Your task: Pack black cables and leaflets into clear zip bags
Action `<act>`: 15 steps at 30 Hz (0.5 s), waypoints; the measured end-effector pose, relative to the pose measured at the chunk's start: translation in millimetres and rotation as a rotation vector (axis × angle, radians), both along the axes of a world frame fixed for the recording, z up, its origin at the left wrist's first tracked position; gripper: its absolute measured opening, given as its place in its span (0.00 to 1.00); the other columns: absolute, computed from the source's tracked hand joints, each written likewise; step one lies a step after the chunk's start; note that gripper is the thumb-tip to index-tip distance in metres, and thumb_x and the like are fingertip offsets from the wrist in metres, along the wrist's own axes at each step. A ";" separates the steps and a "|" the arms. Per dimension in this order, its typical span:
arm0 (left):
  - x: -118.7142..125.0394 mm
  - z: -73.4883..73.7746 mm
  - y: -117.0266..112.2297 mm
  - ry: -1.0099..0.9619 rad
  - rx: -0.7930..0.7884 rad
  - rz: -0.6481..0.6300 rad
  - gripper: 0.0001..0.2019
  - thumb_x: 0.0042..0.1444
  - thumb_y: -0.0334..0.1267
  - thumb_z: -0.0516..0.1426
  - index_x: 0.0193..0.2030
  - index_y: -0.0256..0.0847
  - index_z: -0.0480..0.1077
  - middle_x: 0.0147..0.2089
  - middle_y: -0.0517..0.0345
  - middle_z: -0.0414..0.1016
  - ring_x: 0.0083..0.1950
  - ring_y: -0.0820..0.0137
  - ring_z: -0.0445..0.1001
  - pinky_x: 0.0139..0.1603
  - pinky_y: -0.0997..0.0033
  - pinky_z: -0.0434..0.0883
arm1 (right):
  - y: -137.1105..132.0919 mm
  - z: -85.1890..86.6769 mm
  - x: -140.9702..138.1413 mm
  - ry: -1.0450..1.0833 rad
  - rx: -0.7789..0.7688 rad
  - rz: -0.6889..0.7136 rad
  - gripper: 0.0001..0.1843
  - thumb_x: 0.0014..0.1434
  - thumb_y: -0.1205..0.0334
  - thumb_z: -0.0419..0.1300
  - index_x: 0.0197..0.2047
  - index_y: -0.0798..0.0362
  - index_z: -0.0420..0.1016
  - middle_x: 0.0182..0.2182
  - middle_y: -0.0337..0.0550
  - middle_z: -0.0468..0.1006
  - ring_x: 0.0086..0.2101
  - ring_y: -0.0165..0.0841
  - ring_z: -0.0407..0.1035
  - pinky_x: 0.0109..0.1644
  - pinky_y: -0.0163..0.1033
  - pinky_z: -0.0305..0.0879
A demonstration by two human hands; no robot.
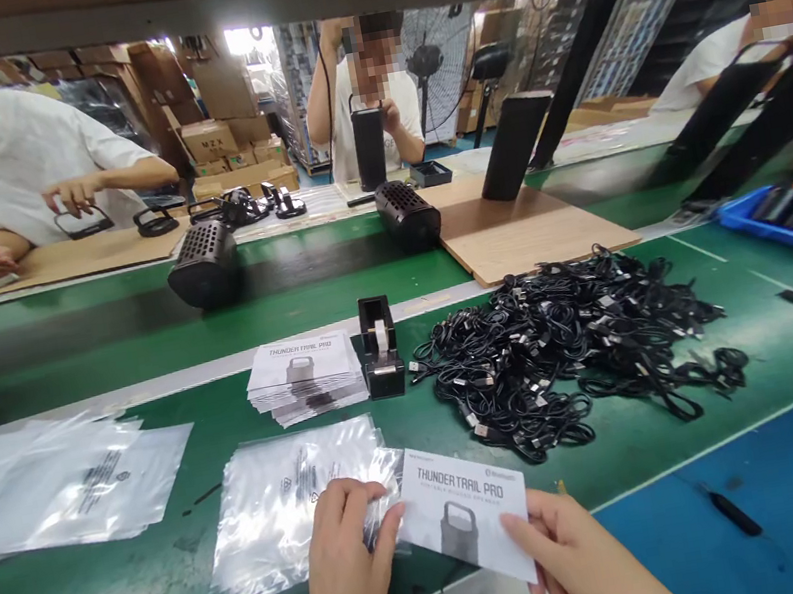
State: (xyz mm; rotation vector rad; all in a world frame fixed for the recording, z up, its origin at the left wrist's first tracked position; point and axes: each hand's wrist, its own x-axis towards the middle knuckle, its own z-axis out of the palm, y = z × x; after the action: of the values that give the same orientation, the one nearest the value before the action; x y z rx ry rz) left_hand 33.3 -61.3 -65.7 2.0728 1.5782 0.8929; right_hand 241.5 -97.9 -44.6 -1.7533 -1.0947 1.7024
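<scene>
My left hand (349, 558) pinches the mouth of a clear plastic bag (301, 500) that lies on the green table, fingers closed on its edge. My right hand (569, 557) grips the lower right corner of a white "Thunder Trail Pro" booklet (466, 508), whose left end sits at the bag's opening beside my left fingers. Both hands are at the near edge of the table.
A stack of the same booklets (307, 373) lies beside a black tape dispenser (380, 345). A heap of black cables (564, 345) is to the right. More clear bags (63, 485) lie left. Black speakers (204, 263) ride the belt; other people work across it.
</scene>
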 end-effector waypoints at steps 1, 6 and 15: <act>-0.2 -0.3 -0.3 -0.011 -0.010 0.006 0.05 0.58 0.37 0.50 0.38 0.42 0.65 0.37 0.55 0.64 0.40 0.63 0.65 0.40 0.63 0.63 | -2.4 -2.6 -0.1 0.001 -0.001 -0.001 0.23 0.55 0.50 0.49 0.43 0.61 0.66 0.13 0.36 0.69 0.09 0.21 0.56 0.10 0.24 0.45; -1.3 -0.1 -1.4 -0.036 -0.034 0.021 0.08 0.60 0.35 0.45 0.40 0.42 0.64 0.37 0.55 0.66 0.40 0.64 0.66 0.40 0.64 0.63 | -9.6 -7.4 -7.1 0.090 -0.057 0.043 0.24 0.54 0.48 0.49 0.44 0.61 0.65 0.13 0.37 0.69 0.10 0.22 0.58 0.11 0.24 0.49; -1.9 -4.5 -0.3 0.097 0.058 -0.046 0.05 0.56 0.38 0.53 0.34 0.41 0.68 0.35 0.54 0.66 0.37 0.63 0.67 0.35 0.64 0.67 | 3.5 2.9 -6.9 0.269 0.029 0.153 0.18 0.56 0.52 0.52 0.41 0.58 0.66 0.18 0.36 0.71 0.14 0.22 0.61 0.16 0.26 0.55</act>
State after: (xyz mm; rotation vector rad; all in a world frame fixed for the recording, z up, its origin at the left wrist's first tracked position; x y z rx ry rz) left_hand 31.4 -61.6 -70.2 2.2140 1.5627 0.8433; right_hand 234.5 -94.4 -41.7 -1.4029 -1.1473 1.9365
